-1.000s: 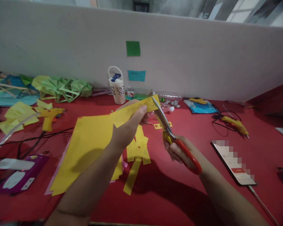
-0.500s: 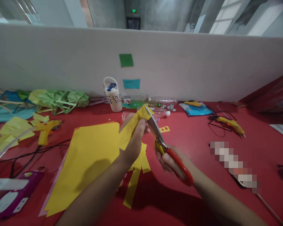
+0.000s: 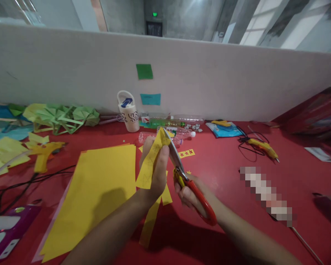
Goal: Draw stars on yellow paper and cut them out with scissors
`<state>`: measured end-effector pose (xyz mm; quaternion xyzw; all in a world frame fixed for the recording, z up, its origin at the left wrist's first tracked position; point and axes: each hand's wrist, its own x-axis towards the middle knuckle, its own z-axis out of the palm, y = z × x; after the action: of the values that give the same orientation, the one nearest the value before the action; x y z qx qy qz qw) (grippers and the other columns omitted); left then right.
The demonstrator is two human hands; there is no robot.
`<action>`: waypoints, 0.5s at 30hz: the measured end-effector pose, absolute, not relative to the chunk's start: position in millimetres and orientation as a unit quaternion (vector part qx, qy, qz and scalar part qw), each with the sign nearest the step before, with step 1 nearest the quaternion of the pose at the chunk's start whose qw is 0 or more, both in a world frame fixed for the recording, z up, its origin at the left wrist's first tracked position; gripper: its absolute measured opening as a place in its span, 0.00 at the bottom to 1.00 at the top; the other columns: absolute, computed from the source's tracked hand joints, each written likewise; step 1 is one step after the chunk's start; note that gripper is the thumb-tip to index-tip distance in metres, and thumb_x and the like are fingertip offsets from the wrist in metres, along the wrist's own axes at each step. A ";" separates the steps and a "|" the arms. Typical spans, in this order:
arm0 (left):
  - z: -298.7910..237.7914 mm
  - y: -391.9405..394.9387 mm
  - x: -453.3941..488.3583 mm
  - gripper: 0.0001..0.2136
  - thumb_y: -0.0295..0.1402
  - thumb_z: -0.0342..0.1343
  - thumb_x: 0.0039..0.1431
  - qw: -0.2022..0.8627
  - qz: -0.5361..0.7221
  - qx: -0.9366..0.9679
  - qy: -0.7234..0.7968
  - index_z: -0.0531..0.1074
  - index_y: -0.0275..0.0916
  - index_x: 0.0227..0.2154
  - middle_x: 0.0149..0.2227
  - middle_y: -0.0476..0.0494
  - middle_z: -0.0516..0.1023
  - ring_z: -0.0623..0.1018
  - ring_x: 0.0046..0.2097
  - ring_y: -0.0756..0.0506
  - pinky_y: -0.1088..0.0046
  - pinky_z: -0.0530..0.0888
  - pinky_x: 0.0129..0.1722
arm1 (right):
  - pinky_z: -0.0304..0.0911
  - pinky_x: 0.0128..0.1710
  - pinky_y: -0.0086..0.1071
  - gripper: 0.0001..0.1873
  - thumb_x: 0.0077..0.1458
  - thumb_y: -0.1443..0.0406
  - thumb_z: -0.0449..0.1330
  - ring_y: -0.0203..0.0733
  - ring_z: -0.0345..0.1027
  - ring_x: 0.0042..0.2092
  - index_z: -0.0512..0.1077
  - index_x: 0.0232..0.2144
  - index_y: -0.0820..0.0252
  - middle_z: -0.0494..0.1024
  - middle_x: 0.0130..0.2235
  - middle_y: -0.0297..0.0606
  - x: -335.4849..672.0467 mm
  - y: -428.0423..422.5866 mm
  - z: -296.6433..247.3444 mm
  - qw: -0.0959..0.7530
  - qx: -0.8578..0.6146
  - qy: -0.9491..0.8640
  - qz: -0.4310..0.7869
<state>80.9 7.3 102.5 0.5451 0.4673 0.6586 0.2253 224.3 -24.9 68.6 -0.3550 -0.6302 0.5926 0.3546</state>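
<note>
My left hand [image 3: 159, 167] pinches a strip of yellow paper [image 3: 147, 171] with star outlines drawn on it. The strip is bent near its top. Red-handled scissors [image 3: 201, 200] are gripped in my right hand [image 3: 189, 193], with yellow showing on the inside of the handles. Their blades point up and to the left, meeting the strip's upper edge just beyond my left thumb. Below my hands lie yellow paper offcuts [image 3: 150, 222]. A small yellow strip with red stars showing through [image 3: 187, 153] rests on the red table behind the scissors.
Yellow sheets [image 3: 99, 176] are stacked at left, beside a yellow glue gun [image 3: 42, 156] and a purple device [image 3: 13, 228]. A white cup [image 3: 129, 117] and plastic bottles [image 3: 179, 120] stand or lie along the partition. Another glue gun [image 3: 264, 148] with a black cord lies right.
The strip has turned more upright in my left hand, and my hands sit slightly lower and further left. A small yellow piece now shows on the table behind my right hand. The view has shifted right.
</note>
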 end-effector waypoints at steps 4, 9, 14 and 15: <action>101.0 8.4 85.5 0.15 0.45 0.51 0.66 0.283 0.660 0.537 0.443 0.62 0.45 0.26 0.25 0.52 0.65 0.68 0.28 0.47 0.68 0.70 0.31 | 0.51 0.20 0.28 0.33 0.51 0.32 0.55 0.31 0.47 0.21 0.58 0.27 0.55 0.57 0.22 0.25 223.9 -26.3 68.3 0.354 -0.359 -0.627 0.594; 93.0 10.7 90.6 0.16 0.50 0.47 0.67 0.333 0.664 0.510 0.433 0.66 0.45 0.30 0.30 0.48 0.71 0.75 0.35 0.45 0.66 0.74 0.38 | 0.51 0.21 0.28 0.32 0.52 0.33 0.54 0.32 0.47 0.22 0.58 0.27 0.54 0.56 0.22 0.26 222.7 -26.0 66.1 0.365 -0.348 -0.625 0.596; 85.2 13.3 90.5 0.14 0.49 0.50 0.66 0.368 0.668 0.490 0.422 0.69 0.45 0.32 0.34 0.47 0.74 0.78 0.41 0.43 0.65 0.76 0.42 | 0.50 0.21 0.28 0.31 0.53 0.34 0.55 0.31 0.47 0.22 0.57 0.26 0.54 0.56 0.23 0.26 220.8 -26.4 65.5 0.379 -0.346 -0.623 0.590; 84.5 13.6 90.6 0.13 0.48 0.51 0.65 0.373 0.668 0.487 0.421 0.69 0.45 0.34 0.35 0.47 0.75 0.79 0.43 0.43 0.64 0.76 0.43 | 0.49 0.21 0.28 0.31 0.53 0.35 0.55 0.31 0.47 0.22 0.58 0.27 0.55 0.56 0.23 0.26 220.3 -26.7 65.5 0.382 -0.346 -0.621 0.591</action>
<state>90.6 13.6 84.5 0.4872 0.4207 0.6682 0.3730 220.3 -26.7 65.5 -0.3459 -0.6209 0.5906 0.3820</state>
